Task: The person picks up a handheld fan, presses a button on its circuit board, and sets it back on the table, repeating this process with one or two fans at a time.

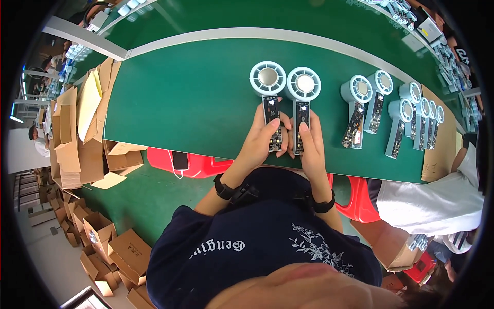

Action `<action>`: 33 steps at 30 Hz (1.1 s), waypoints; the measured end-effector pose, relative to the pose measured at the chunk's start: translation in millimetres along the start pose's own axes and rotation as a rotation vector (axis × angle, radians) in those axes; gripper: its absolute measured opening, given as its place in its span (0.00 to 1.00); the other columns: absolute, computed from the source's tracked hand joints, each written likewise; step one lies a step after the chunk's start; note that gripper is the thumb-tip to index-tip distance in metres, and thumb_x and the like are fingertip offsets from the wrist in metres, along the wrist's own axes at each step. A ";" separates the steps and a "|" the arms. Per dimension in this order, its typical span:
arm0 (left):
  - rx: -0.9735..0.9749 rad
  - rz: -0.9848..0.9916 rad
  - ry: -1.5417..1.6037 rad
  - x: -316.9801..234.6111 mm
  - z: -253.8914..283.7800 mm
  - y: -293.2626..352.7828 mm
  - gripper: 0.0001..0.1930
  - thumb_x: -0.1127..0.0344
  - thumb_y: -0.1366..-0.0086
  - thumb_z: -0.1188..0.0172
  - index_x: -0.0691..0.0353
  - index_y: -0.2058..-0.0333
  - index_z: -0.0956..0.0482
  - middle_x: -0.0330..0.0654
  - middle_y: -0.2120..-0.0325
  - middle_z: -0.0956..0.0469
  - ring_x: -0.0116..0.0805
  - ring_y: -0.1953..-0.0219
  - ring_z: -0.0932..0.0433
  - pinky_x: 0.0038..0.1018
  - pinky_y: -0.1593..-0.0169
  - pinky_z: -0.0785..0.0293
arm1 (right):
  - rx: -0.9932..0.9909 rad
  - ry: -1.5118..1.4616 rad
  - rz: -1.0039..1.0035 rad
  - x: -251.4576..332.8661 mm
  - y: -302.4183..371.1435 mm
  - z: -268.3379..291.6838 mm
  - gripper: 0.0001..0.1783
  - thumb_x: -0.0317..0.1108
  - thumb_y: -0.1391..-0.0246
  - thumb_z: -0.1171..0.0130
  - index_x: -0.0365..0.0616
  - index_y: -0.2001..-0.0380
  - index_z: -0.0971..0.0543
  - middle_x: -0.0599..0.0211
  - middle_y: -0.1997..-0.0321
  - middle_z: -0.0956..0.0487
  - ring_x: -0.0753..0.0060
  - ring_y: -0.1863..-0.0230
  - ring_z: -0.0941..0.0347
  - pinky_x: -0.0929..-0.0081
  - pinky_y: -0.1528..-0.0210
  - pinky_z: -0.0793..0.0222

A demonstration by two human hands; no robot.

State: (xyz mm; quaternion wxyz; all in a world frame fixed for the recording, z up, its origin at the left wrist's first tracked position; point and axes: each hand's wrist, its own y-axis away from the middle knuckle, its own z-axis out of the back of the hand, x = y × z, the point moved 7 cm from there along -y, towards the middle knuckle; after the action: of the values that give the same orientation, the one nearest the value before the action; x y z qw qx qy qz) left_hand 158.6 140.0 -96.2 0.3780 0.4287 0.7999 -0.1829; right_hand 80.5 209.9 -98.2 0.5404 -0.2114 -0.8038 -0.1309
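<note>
My left hand (261,138) is closed around the handle of a pale blue handheld fan (253,77), its thumb lying on the dark circuit board exposed along the handle. A second fan of the same kind (318,84) is in my right hand (310,141), thumb on its board too. Both fans point away from me side by side, their round heads almost touching, each with a silvery disc in the middle. They are over the near part of the green table (180,92). My fingers partly hide the lower handles.
Several more fans with bare boards lie to the right, the nearest fan (356,89) slightly apart. Cardboard (437,149) lies at the table's right end, near a person in a white shirt (432,206). Cardboard boxes (92,159) stand left. A phone (180,160) rests on a red stool (159,158).
</note>
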 end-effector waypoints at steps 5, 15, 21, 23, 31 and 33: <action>-0.008 0.001 0.018 1.4 1.8 -1.9 0.24 0.65 0.31 0.60 0.61 0.40 0.54 0.44 0.66 0.33 0.28 0.78 0.29 0.21 0.82 0.35 | -0.039 -0.006 -0.021 1.4 -2.2 -1.1 0.20 0.38 0.35 0.63 0.37 0.45 0.41 0.66 0.68 0.31 0.83 0.79 0.37 0.85 0.83 0.41; -0.008 0.012 0.028 1.1 3.1 -1.4 0.23 0.65 0.31 0.61 0.62 0.40 0.54 0.44 0.66 0.33 0.28 0.79 0.29 0.20 0.82 0.35 | -0.027 0.027 -0.009 0.9 0.0 -0.8 0.20 0.38 0.35 0.63 0.37 0.45 0.42 0.66 0.67 0.31 0.83 0.78 0.36 0.85 0.83 0.40; 0.019 -0.017 -0.014 -2.4 -2.2 1.1 0.23 0.65 0.31 0.61 0.62 0.40 0.54 0.45 0.65 0.33 0.27 0.80 0.30 0.20 0.83 0.36 | -0.010 0.044 -0.039 3.6 1.9 -4.0 0.21 0.36 0.35 0.63 0.36 0.44 0.44 0.68 0.65 0.33 0.85 0.77 0.37 0.85 0.81 0.39; 0.000 -0.030 -0.055 -2.6 -1.3 0.9 0.24 0.63 0.31 0.60 0.61 0.40 0.53 0.45 0.65 0.33 0.27 0.82 0.31 0.20 0.84 0.39 | -0.016 0.032 -0.027 5.0 0.8 -4.7 0.20 0.36 0.35 0.63 0.37 0.45 0.44 0.67 0.65 0.33 0.85 0.78 0.37 0.85 0.81 0.39; 0.052 -0.015 -0.011 -0.8 -3.1 0.5 0.23 0.67 0.31 0.61 0.62 0.40 0.54 0.45 0.65 0.32 0.28 0.80 0.29 0.20 0.83 0.32 | -0.031 0.038 -0.013 2.1 0.8 -2.0 0.18 0.36 0.35 0.63 0.37 0.47 0.42 0.67 0.66 0.33 0.85 0.78 0.37 0.85 0.82 0.39; 0.047 -0.014 -0.010 -0.8 -3.1 0.5 0.23 0.67 0.31 0.61 0.62 0.40 0.54 0.45 0.66 0.32 0.28 0.80 0.29 0.20 0.83 0.33 | -0.035 0.045 -0.011 2.2 1.2 -1.8 0.18 0.36 0.35 0.63 0.37 0.47 0.42 0.68 0.66 0.33 0.85 0.79 0.37 0.85 0.82 0.39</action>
State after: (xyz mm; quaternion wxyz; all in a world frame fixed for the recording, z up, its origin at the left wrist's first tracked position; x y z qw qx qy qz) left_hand 157.9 141.8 -93.5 0.3704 0.4312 0.7964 -0.2062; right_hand 81.8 210.6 -95.5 0.5538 -0.2134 -0.7903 -0.1525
